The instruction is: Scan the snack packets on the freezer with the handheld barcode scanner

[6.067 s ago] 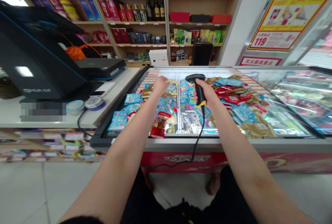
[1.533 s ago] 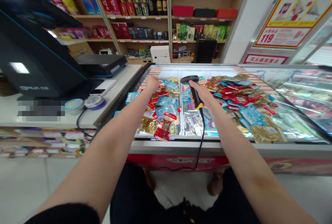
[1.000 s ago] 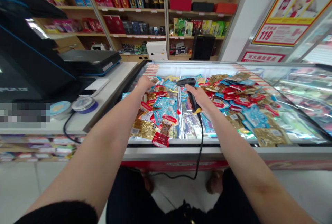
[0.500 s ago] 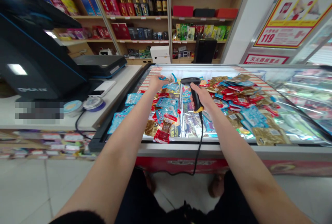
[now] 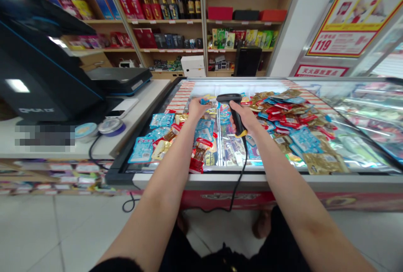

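My right hand (image 5: 242,116) is wrapped round the grip of a black and yellow barcode scanner (image 5: 229,98), held above the glass top of a chest freezer (image 5: 252,170). A cable runs down from its handle. Just left of the scanner head, my left hand (image 5: 197,108) pinches a small blue snack packet (image 5: 206,101), mostly hidden by the fingers. Under and around my left forearm lie loose snack packets (image 5: 204,129) in blue, red and gold. To the right of the scanner is a larger heap of similar packets (image 5: 289,116).
At left a counter (image 5: 78,150) carries a black weighing scale (image 5: 122,79), a white phone-like item (image 5: 122,107) and round tubs (image 5: 112,126). Shelves (image 5: 166,22) with bottles and boxes stand behind the freezer. The scanner's cable (image 5: 237,184) hangs over the freezer's front edge.
My left hand has moved right and slightly down with the blue packet, nearer the scanner head. The packet has turned and shows less. My right hand stays nearly in place with the scanner.
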A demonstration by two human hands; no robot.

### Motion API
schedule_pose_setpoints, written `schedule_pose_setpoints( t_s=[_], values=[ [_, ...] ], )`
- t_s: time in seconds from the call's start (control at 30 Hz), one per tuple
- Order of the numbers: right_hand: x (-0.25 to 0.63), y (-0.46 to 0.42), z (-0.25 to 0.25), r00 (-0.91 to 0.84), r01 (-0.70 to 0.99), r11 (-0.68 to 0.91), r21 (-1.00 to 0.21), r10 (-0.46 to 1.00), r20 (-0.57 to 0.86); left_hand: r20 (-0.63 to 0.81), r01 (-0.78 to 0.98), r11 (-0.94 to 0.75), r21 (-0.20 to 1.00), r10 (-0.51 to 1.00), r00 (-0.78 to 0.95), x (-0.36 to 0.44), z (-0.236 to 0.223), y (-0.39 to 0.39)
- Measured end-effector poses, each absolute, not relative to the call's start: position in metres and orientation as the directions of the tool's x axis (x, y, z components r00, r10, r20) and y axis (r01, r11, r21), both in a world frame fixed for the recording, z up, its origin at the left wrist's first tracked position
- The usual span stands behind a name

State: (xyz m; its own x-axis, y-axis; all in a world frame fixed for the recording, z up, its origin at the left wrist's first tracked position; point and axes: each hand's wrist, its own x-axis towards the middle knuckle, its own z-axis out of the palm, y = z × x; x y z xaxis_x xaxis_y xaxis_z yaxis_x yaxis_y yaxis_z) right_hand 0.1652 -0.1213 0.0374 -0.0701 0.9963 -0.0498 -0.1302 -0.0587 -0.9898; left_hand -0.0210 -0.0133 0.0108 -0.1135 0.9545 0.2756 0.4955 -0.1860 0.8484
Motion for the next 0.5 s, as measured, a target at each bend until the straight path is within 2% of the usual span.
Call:
schedule_pose_setpoints(
  t_s=[0.27,0.5],
  values=[
    [0.1675,-0.1199,0.0358,-0.099,-0.106,-0.071,-0.992,0.993,-0.061,0.280,0.447,-0.207,0.870,0.954,-0.105,-0.0205,0.0160,-0.0143],
    [0.1670,-0.1205,0.0370,-0.109,-0.110,-0.111,-0.988,0.989,-0.099,0.304,0.518,-0.211,0.829,0.947,-0.100,-0.0193,0.0143,-0.0140]
  ],
)
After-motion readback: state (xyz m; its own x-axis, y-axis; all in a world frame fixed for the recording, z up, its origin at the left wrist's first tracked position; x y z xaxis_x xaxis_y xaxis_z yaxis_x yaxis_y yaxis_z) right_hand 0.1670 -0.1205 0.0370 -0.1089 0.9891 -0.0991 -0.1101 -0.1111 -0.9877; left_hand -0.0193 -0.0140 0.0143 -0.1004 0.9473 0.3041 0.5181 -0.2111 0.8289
